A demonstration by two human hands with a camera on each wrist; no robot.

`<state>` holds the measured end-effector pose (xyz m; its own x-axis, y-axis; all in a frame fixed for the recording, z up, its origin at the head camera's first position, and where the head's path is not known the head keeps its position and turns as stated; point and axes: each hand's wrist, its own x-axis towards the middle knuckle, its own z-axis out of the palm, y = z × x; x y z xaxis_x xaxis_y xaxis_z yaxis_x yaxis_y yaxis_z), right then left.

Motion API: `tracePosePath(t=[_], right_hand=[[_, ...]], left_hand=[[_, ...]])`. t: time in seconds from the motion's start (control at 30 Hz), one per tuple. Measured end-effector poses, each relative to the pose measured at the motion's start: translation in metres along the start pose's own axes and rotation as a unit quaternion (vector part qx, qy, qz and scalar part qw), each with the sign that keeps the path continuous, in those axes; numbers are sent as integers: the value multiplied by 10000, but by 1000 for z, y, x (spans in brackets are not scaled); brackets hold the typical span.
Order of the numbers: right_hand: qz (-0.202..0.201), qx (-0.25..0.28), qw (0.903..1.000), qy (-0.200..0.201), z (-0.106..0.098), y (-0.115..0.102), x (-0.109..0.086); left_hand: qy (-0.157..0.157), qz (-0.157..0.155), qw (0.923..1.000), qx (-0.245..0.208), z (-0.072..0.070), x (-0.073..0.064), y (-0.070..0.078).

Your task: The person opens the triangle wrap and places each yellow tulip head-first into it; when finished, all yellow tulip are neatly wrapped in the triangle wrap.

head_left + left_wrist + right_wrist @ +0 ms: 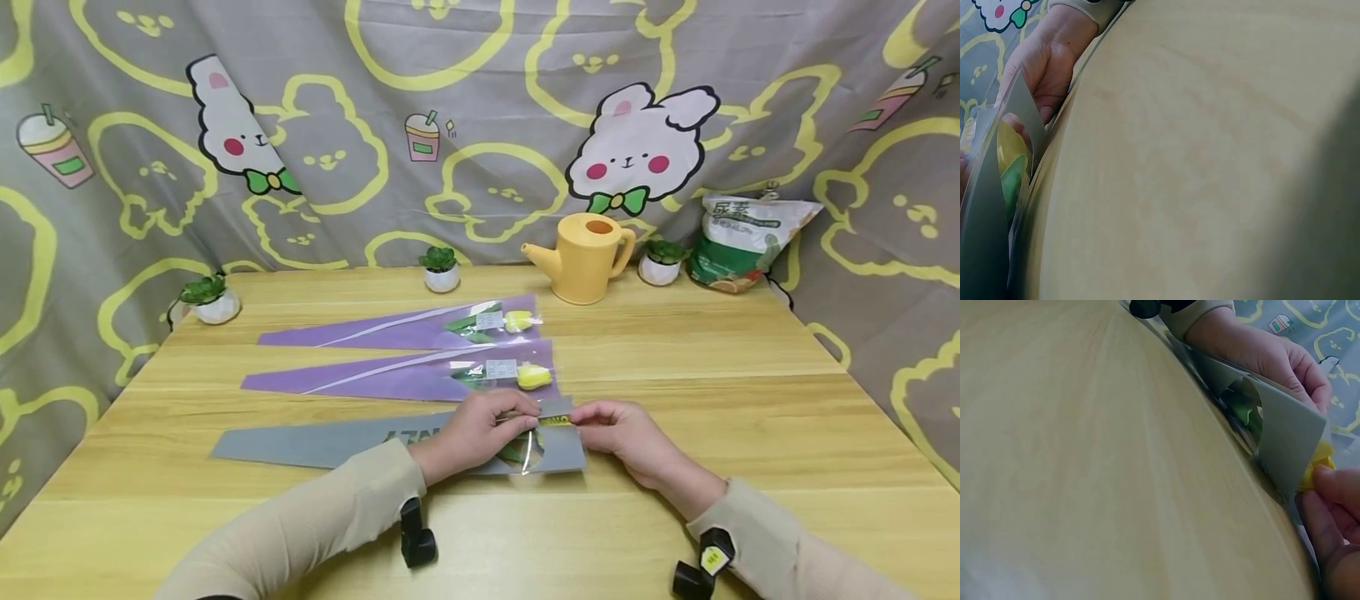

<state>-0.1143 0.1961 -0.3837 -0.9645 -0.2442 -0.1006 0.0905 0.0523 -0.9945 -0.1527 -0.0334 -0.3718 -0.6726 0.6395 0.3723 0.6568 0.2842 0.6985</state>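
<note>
A long grey flower sleeve [300,442] with a clear window lies nearest me, its wide end to the right. My left hand [483,429] pinches the sleeve's upper edge near that wide end. At the mouth, my right hand [626,437] has thumb and fingertips on a yellow artificial tulip [1324,452], pinching its head. In the left wrist view, the tulip's yellow petals and green leaf [1013,181] show between the parted sheets of the sleeve. Much of the stem is hidden inside.
Beyond the grey sleeve lie two purple sleeves [300,381], each with a yellow tulip [534,376]. Along the back stand a yellow watering can [581,262], small potted succulents [441,271] and a green-and-white bag [742,242]. A patterned curtain [480,100] hangs behind the table.
</note>
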Motion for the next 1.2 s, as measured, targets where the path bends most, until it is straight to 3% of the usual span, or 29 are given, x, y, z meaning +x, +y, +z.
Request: tracePosePath(t=[0.23, 0.83, 1.2], right_hand=[[79, 97, 9999, 87, 6, -1, 3], [-106, 490, 9985, -219, 19, 0, 7], [115, 705, 9974, -29, 2, 2, 4]], left_hand=[[20, 94, 9999, 52, -2, 0, -1], [98, 77, 9999, 32, -4, -2, 0], [-251, -18, 9996, 130, -3, 0, 0]])
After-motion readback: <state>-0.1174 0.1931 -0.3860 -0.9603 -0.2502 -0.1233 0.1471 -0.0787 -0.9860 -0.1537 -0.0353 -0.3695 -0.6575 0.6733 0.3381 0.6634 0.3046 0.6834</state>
